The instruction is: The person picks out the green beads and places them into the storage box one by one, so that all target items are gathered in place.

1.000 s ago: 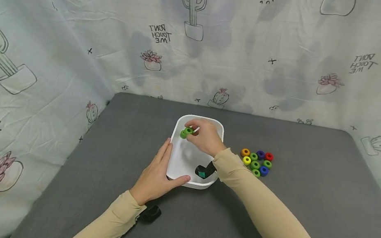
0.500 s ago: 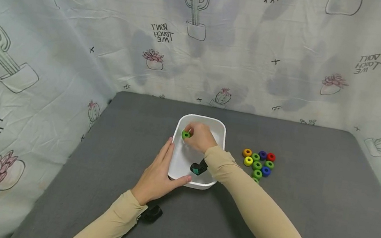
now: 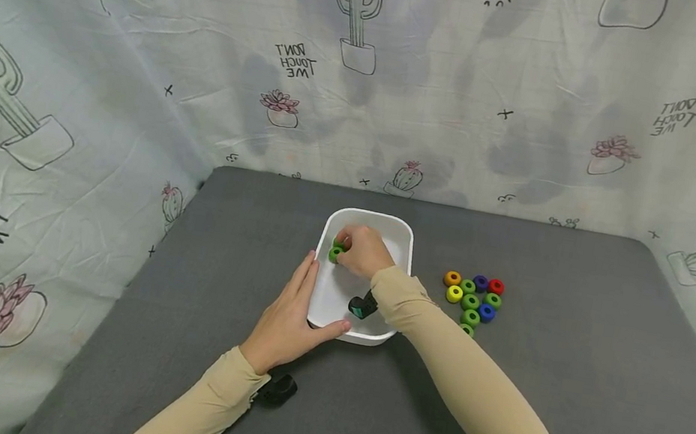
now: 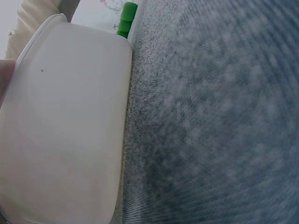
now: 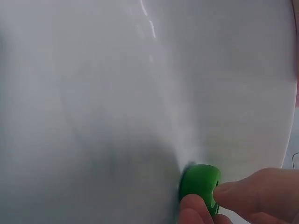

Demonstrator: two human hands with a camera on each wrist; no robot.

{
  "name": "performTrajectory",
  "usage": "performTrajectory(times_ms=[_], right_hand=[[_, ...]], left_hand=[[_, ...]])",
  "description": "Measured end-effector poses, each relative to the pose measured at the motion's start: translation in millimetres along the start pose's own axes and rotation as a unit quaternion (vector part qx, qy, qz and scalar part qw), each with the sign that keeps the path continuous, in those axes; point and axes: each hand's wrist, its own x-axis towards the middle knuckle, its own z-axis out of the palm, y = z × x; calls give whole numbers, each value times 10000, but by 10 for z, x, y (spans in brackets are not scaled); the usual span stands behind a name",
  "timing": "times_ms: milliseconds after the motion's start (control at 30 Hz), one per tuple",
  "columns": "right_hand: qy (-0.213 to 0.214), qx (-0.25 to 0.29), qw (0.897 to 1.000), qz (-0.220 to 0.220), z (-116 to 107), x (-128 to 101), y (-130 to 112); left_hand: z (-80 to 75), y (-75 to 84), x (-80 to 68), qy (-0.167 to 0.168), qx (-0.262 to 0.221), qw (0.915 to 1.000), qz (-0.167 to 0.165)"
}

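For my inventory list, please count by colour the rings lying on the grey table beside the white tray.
green rings: 5, one half hidden by the sleeve
blue rings: 2
orange ring: 1
yellow ring: 1
red ring: 1
total: 10

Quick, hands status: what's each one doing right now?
Left hand: open, fingers straight along the tub's side, thumb on its near rim.
Right hand: fingers pinching a green ring inside the tub.
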Motion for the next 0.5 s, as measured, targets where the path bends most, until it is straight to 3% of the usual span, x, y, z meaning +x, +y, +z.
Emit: performTrajectory(times_ms=[500], right_hand=[[100,86,9998,180,-148,-71,-28]], left_hand=[[0,3,0,14,0,10000,-23]])
